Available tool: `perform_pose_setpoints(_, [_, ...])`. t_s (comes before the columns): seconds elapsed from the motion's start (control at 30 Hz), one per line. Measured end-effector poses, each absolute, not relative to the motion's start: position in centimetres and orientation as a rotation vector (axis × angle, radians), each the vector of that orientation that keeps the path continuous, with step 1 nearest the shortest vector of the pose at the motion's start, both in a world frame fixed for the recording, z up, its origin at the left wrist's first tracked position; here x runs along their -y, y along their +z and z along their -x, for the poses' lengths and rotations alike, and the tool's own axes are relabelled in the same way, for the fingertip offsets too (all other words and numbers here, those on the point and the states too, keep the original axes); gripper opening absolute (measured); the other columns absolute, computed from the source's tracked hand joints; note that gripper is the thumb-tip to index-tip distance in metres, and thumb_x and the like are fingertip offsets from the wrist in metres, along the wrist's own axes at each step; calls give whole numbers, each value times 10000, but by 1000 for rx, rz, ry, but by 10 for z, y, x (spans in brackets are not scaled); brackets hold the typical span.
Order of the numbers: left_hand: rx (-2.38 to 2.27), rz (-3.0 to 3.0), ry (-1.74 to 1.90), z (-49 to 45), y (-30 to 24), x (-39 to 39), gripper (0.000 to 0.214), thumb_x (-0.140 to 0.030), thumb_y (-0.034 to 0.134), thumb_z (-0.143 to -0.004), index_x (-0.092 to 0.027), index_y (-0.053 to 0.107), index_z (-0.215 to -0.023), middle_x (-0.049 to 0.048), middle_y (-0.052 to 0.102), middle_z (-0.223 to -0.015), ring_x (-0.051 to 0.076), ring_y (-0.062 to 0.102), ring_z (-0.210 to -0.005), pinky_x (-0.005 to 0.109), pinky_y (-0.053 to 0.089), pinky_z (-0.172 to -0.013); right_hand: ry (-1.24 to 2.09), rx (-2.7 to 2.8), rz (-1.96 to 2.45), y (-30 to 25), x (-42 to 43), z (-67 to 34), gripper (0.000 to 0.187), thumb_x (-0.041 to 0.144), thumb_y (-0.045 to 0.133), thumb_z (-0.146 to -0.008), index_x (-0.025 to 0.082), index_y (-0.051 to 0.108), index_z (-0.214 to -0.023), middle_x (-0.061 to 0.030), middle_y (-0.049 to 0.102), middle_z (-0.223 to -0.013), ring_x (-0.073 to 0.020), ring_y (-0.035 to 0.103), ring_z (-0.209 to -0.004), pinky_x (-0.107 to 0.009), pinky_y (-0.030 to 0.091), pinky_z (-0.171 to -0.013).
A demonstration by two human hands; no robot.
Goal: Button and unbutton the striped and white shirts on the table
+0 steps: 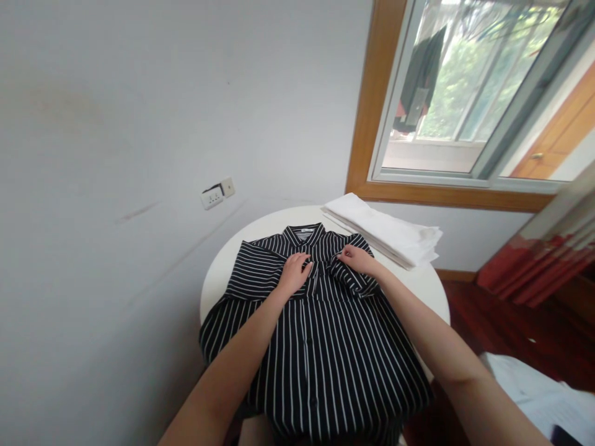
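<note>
A black shirt with thin white stripes (320, 347) lies spread front-up over a small round white table (223, 263), its collar toward the wall and its hem hanging over the near edge. My left hand (294, 272) rests on the chest just below the collar, fingers curled and pressed on the cloth. My right hand (357, 259) sits on the shirt's right front by the collar, its fingers pinched on a fold of the fabric.
A stack of folded white cloth (385, 232) lies on the table's far right side under the wooden-framed window (465, 93). A wall socket (216, 193) sits on the grey wall at left. Red curtain fabric (534, 266) and dark red floor lie right.
</note>
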State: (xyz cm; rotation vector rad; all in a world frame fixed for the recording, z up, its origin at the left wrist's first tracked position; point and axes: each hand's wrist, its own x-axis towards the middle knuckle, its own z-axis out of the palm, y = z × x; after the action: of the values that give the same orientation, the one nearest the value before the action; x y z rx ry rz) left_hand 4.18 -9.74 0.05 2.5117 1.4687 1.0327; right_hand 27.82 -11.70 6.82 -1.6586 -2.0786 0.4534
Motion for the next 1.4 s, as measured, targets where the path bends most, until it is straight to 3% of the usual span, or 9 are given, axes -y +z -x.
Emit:
perform_pose_setpoints(0.2, [-1410,-2262,1171,-22,23,98,286,-344,449,-891,-182,630,-1040,76,663,-1041,197,608,-981,372,461,-938,598,1791,1400,63,110,-233,257,424,517,-821,199,466,-708,53,488,-615,-107,478,-587,-223,386,-584])
perform_pose_setpoints(0.37, [-1340,-1853,917,-6,36,101,502,-573,334,-891,-165,607,-997,43,670,-746,140,608,-530,264,504,-507,1015,1694,1224,53,118,-197,265,464,536,-828,226,423,-853,56,536,-649,-106,546,-500,-202,419,-420])
perform_pose_setpoints(0.47, [-1370,-1851,854,-3,38,105,579,-640,317,-864,-162,632,-944,46,651,-708,150,600,-529,233,447,-420,1361,1676,1063,45,129,-185,246,445,506,-865,229,419,-947,5,620,-827,-133,654,-625,-200,489,-416])
perform_pose_setpoints(0.6, [-1457,-2010,746,-2,36,106,461,-532,539,-804,-176,596,-1091,55,674,-855,148,608,-576,240,465,-491,1315,1812,1070,39,135,-197,203,394,449,-904,197,502,-902,-36,640,-904,-152,680,-726,-209,524,-458])
perform_pose_setpoints(0.73, [-1502,-2203,759,2,35,103,367,-344,575,-797,-190,569,-1131,68,661,-1039,181,643,-796,290,490,-755,737,1980,1390,41,123,-235,215,310,415,-922,191,587,-871,-37,676,-862,-155,664,-779,-286,546,-702])
perform_pose_setpoints(0.9, [-1521,-2188,668,4,38,105,380,-346,554,-802,-209,537,-1156,37,672,-921,183,642,-739,290,482,-724,-6,1982,1904,23,111,-274,341,203,399,-914,127,589,-1187,-145,539,-1292,-247,429,-1260,-373,305,-1065])
perform_pose_setpoints(1.03, [-1541,-2235,572,3,35,106,377,-344,564,-797,-216,535,-1151,38,671,-929,192,644,-784,284,469,-741,-11,1942,2132,-3,111,-281,515,447,311,-955,208,391,-1405,-112,300,-1492,-286,205,-1388,-459,181,-1104])
perform_pose_setpoints(1.17, [-1645,-2292,474,3,31,106,398,-382,582,-789,-261,531,-1164,44,658,-1023,229,621,-925,314,454,-802,17,1958,2146,-13,112,-281,672,628,209,-912,225,327,-1437,-107,233,-1520,-276,157,-1404,-455,120,-1116])
perform_pose_setpoints(1.4, [-1450,-2615,756,-1,36,107,391,-294,589,-780,-231,568,-1166,88,560,-1203,255,489,-1156,401,358,-1019,-82,1915,2120,3,106,-280,650,615,229,-913,238,329,-1433,-98,219,-1525,-308,164,-1392,-490,122,-1103])
